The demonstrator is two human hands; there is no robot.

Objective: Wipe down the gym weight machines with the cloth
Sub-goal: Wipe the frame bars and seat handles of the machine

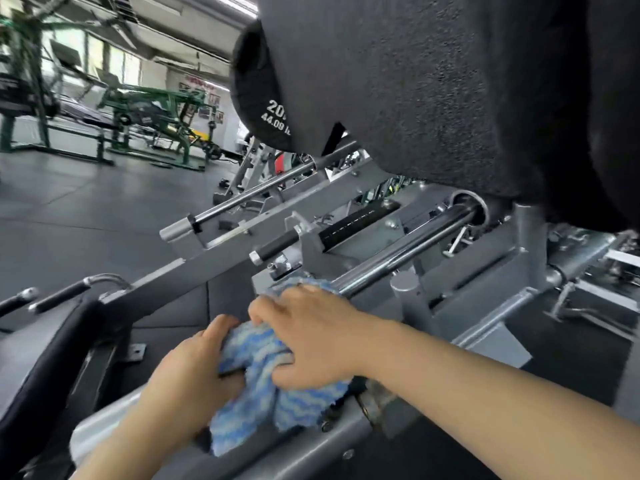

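Low in the head view, at the near end of a grey weight machine [485, 306], a blue and white cloth [263, 386] is bunched between two bare hands. The cloth is draped over the machine's lower frame rail [301, 455], and its upper end is pressed against the near end of a shiny steel bar [408, 252] that slopes up and away to the right into a round collar [469, 202]. The right hand [311, 327] lies on top of the cloth with its fingers curled down over the fabric, gripping it where the bar ends; the thumb is tucked into the folds. The left hand [194, 372] is closed round the lower left part of the cloth, its fingers wrapped into the fabric from the side. Both forearms are bare and enter from the bottom edge.

Above the bar, a large black weight plate [433, 91] fills the upper right of the view, and a second plate [256, 95] behind it bears white figures, partly cut off. To the left of the bar, a short black grip [277, 245] with a silver end cap is mounted on the frame, and a thinner chrome rod [249, 199] runs parallel farther back. A black padded seat [45, 368] is seen at the lower left edge. Green machines [149, 109] stand well apart on the dark rubber floor [86, 216] at the far left, blurred.
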